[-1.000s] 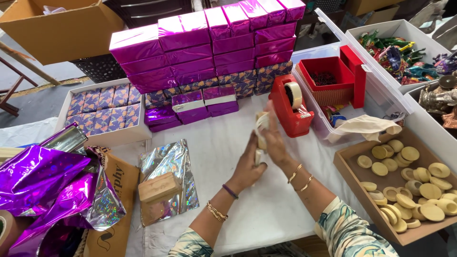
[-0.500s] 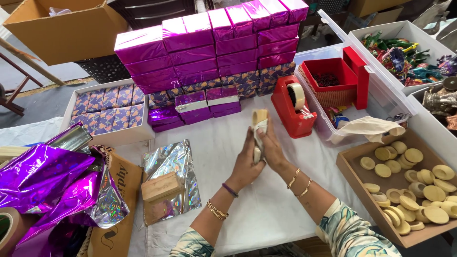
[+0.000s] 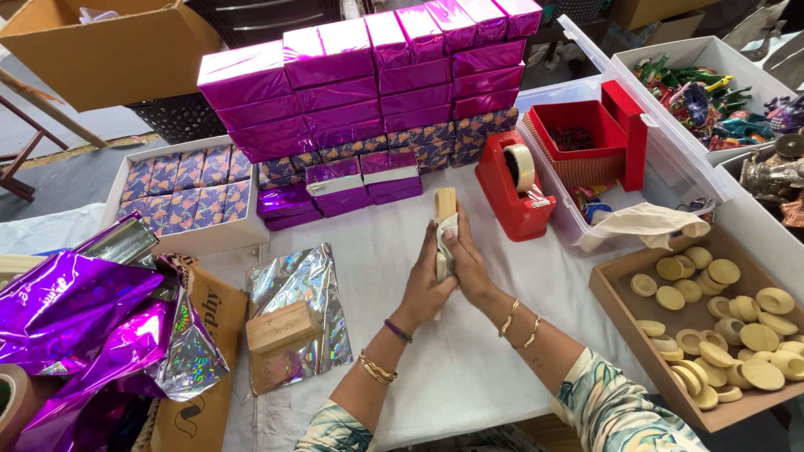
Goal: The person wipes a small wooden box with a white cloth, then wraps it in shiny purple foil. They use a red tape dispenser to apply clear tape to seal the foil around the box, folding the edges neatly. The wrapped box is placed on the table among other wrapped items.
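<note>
— What do the hands hold?

— A small wooden block (image 3: pixel 445 209), partly wrapped in white paper, upright above the middle of the white-covered table (image 3: pixel 469 368). The left hand (image 3: pixel 427 280) and right hand (image 3: pixel 469 264) press closed around it from both sides.

— And around it?

— A red tape dispenser (image 3: pixel 512 188) just right; stacked magenta boxes (image 3: pixel 368 75) along the far edge; a tray of wooden discs (image 3: pixel 720 322) at the right edge.

glossy foil boxes (image 3: pixel 335 67); matt wood block (image 3: pixel 281 327); white cloth table (image 3: pixel 469 368).
</note>
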